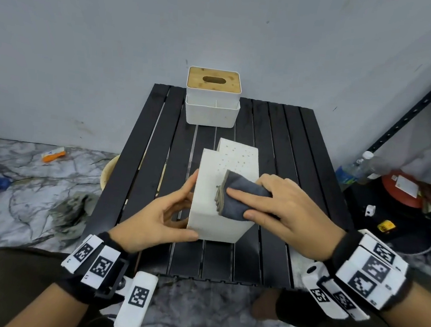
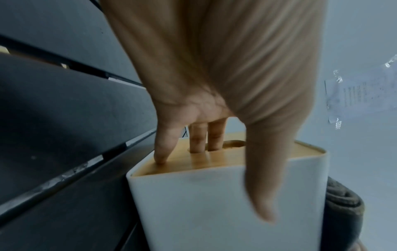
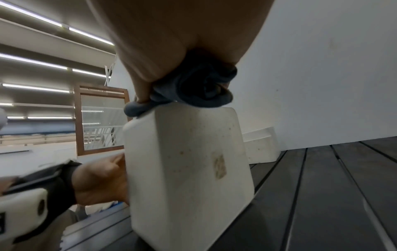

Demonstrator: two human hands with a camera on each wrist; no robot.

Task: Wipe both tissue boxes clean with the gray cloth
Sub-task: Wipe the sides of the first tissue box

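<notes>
A white tissue box [image 1: 204,214] lies on its side on the black slatted table [image 1: 289,143], its speckled underside facing up. My left hand [image 1: 179,207] grips it from the left. In the left wrist view two fingers [image 2: 199,137] sit in the slot of its wooden lid [image 2: 193,163] and the thumb lies along the white wall [image 2: 214,212]. My right hand [image 1: 238,203] holds the folded gray cloth [image 1: 244,182] and presses it on the box's upper face; the cloth [image 3: 193,84] bunches under the palm above the stained box [image 3: 193,161]. The second tissue box [image 1: 213,98], wooden lid up, stands at the table's far edge.
A wall rises right behind the table. On the right stand a black metal rack [image 1: 423,103], a plastic bottle [image 1: 357,168] and a red item [image 1: 402,190] on the floor. To the left, a crumpled rag [image 1: 71,210], an orange packet [image 1: 53,155] and a bowl [image 1: 109,172] lie on the marble floor.
</notes>
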